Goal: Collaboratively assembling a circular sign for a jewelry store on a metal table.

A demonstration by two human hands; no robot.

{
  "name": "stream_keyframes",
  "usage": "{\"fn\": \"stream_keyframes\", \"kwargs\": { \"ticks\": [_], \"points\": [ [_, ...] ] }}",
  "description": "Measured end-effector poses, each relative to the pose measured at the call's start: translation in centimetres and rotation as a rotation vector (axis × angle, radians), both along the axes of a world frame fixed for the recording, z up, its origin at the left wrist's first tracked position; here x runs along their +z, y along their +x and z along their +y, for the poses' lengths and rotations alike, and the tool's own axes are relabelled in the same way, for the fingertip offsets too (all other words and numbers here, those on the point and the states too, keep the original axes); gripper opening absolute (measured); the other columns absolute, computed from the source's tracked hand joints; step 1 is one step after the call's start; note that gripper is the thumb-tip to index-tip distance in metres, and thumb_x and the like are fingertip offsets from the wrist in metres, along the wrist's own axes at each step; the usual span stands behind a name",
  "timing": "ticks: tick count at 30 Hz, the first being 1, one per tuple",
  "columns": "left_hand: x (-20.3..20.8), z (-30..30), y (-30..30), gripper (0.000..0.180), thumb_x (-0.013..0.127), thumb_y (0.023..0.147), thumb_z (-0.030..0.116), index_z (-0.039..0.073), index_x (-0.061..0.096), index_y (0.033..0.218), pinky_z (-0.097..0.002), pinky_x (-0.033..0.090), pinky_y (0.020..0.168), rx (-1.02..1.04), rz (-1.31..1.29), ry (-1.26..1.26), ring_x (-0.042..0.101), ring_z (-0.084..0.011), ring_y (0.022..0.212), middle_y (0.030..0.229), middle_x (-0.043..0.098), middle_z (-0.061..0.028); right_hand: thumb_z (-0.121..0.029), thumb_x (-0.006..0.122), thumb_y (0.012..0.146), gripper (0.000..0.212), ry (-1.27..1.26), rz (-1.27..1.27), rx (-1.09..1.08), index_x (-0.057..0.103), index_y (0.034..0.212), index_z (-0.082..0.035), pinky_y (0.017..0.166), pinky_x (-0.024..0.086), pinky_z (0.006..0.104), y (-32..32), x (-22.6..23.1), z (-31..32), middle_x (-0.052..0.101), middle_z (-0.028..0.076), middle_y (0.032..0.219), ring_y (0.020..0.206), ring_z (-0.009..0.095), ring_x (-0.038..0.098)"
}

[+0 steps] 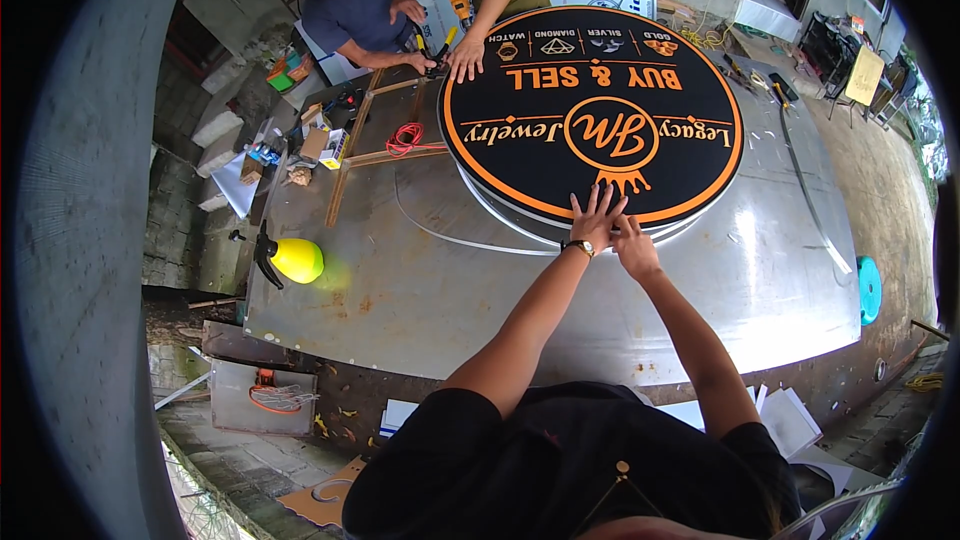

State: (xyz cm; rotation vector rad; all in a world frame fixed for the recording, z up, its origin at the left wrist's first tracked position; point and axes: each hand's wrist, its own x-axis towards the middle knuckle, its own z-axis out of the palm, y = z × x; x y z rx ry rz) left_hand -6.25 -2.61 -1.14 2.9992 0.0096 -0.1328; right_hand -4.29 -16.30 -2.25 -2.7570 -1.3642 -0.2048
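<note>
A broad, round sign (pixel 592 118) with a flat, matte black face, an orange ring near its edge and orange and cream lettering lies on a table (pixel 400 290) topped with smooth grey sheet metal, scuffed and rust-spotted in places. The person's left hand (pixel 592 222), with a gold-toned wristwatch (pixel 582 247) at its wrist, lies palm down over the sign's near rim, its fingers spread and straight, holding nothing. Just beside it, the right hand (pixel 636 250) bends over the same rim, fingertips by the left hand; whether those fingers pinch the edge or only rest there cannot be told from this angle. Below the face, a pale, thin band (pixel 490 208) curves along the sign's side. Across the sign, a co-worker's hand (pixel 466 58) lies on the far edge, and another co-worker, in a dark blue shirt, holds a tool with yellow-and-black handles (pixel 437 48). To the left are a slim wooden frame (pixel 342 180), a loose red cord coil (pixel 404 140) and a rounded, glossy yellow plastic sprayer (pixel 298 260); to the right lies a long, narrow, slightly bent grey strip (pixel 808 195).
</note>
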Motion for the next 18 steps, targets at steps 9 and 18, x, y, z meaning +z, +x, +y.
{"fn": "stream_keyframes", "kwargs": {
  "ticks": [9,18],
  "points": [
    [0.01,-0.04,-0.04,0.079,0.061,0.086,0.045,0.037,0.016,0.151,-0.0715,0.012,0.108,0.001,-0.001,0.001,0.005,-0.0319,0.147,0.161,0.004,-0.0043,-0.011,0.062,0.081,0.011,0.021,-0.007,0.005,0.073,0.084,-0.008,0.076,0.059,0.0294,0.07,-0.15,-0.04,0.051,0.005,0.112,0.114,0.021,0.050],
    [-0.10,0.02,0.05,0.080,0.061,0.085,0.048,0.037,0.015,0.151,-0.0710,0.012,0.108,0.004,-0.001,0.015,0.006,-0.0315,0.147,0.161,0.004,-0.0041,-0.011,0.063,0.080,0.012,0.013,-0.019,0.006,0.074,0.085,-0.009,0.077,0.059,0.0286,-0.08,0.18,-0.01,0.051,0.005,0.112,0.114,0.021,0.050]
  ]
}}
